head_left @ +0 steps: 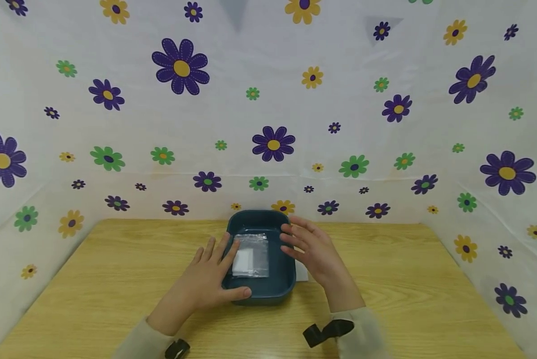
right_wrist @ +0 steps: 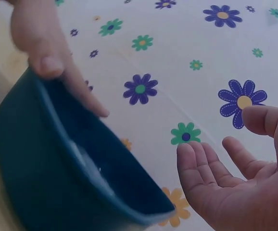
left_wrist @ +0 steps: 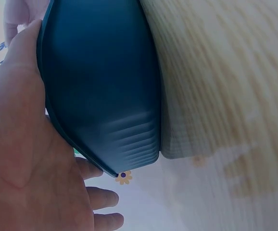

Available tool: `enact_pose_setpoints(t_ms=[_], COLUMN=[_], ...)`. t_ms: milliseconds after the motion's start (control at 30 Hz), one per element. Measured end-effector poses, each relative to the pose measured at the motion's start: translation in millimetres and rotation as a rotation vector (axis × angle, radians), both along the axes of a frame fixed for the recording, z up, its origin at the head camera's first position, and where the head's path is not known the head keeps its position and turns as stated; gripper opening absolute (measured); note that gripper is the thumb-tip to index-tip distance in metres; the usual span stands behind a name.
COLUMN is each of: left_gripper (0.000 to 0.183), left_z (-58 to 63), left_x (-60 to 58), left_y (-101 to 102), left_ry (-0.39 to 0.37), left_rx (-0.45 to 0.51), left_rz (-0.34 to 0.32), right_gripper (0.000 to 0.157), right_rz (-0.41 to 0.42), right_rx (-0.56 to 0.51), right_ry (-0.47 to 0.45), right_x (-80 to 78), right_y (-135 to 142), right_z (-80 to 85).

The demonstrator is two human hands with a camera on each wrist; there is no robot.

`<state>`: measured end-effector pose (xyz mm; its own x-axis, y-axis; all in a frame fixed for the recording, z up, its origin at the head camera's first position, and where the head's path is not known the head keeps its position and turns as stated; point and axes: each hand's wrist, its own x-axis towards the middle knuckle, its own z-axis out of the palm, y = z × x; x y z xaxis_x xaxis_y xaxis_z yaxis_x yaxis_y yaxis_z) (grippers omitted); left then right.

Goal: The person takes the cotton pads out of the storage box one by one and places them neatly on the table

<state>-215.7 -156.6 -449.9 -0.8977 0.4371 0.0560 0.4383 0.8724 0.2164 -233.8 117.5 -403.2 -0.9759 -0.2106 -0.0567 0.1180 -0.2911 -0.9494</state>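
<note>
A dark teal plastic bin with rounded corners stands on the table. Inside it lies a clear zip bag with a white piece in its left part. My left hand lies spread along the bin's left rim, fingers straight and thumb reaching over the near corner. In the left wrist view, its palm runs along the bin's side wall. Close by the right rim is my right hand, fingers loosely bent. The right wrist view shows that hand holding nothing, a gap between it and the bin.
The bin is on a light wood-grain table. A flat white piece peeks out beside the bin's right side, partly hidden. White cloth printed with flowers hangs behind the table and at both sides.
</note>
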Motion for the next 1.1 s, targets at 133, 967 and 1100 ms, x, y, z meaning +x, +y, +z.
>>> enact_pose_setpoints(t_ms=[133, 967, 1100], left_gripper=[0.112, 0.112, 0.111], left_z=[-3.1, -3.7, -3.0], left_x=[0.5, 1.2, 0.5], left_y=[0.6, -0.8, -0.2], left_ry=[0.003, 0.022, 0.026], left_rx=[-0.010, -0.009, 0.001], left_rz=[0.002, -0.003, -0.004], right_gripper=[0.041, 0.045, 0.047], right_rz=[-0.035, 0.018, -0.003], right_rx=[-0.098, -0.043, -0.025], right_ry=[-0.020, -0.098, -0.119], right_x=[-1.5, 0.1, -0.6], right_y=[-9.5, -49.3, -53.6], right_z=[4.1, -18.3, -20.8])
